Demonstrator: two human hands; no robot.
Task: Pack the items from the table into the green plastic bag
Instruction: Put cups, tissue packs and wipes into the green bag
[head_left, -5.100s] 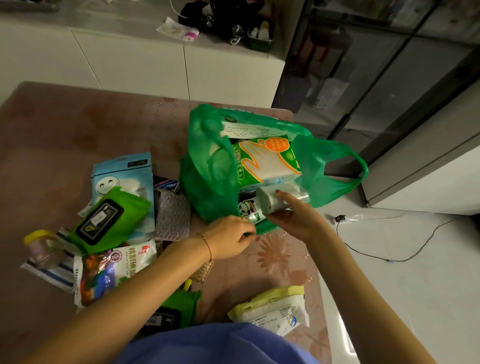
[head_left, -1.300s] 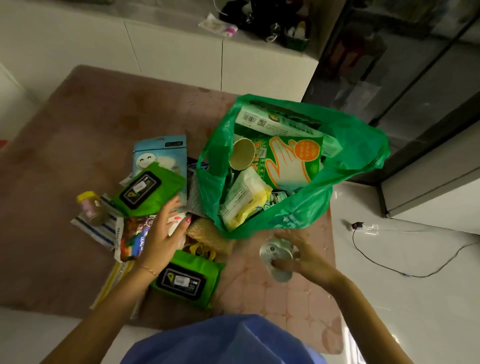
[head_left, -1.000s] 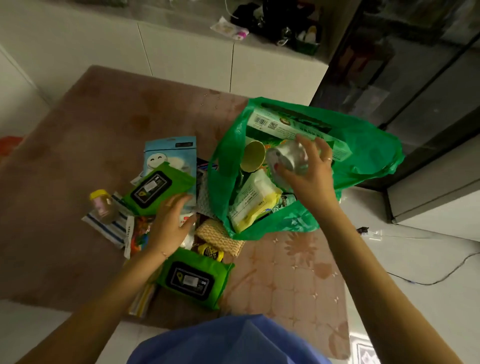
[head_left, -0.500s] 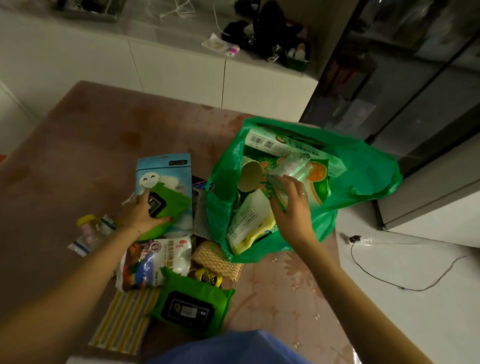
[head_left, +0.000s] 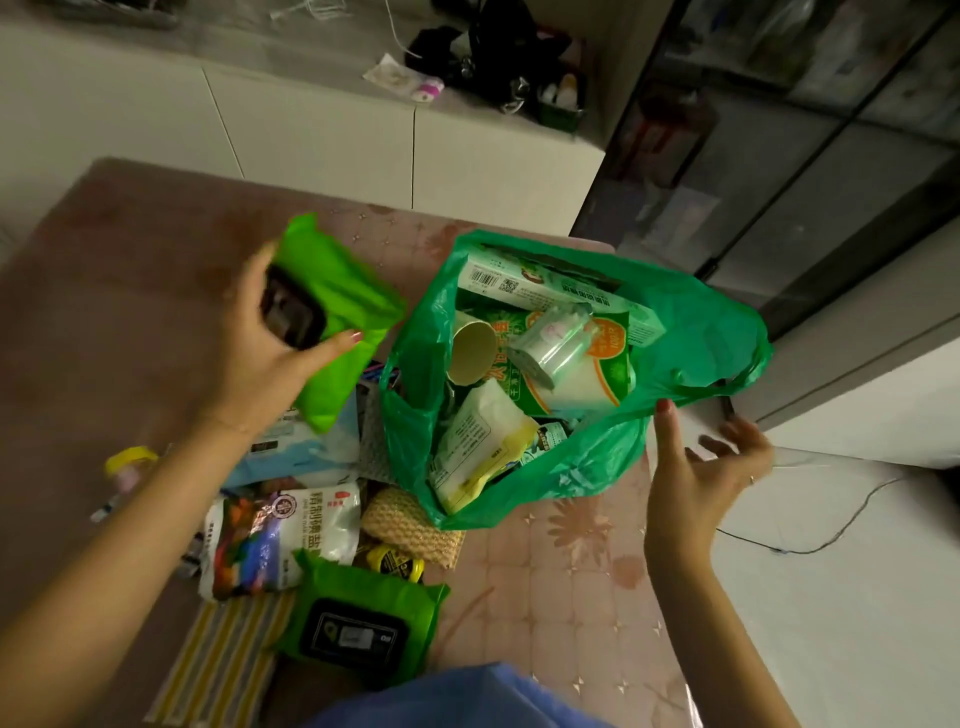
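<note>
wipes pack: motion-blurred, label unreadable | small jar: blurred | striped cloth: partly under packets

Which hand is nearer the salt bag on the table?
Left. The left hand holds a green wipes pack above and just beyond the salt bag; the right hand is across the green bag, at its right edge.

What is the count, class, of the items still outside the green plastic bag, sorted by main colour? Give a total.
Bright green: 2, a wipes pack in the left hand and a second wipes pack
Light blue: 1, pouch
White: 1, salt bag
Tan: 1, woven pad
Striped: 1, cloth
Total: 6
</note>
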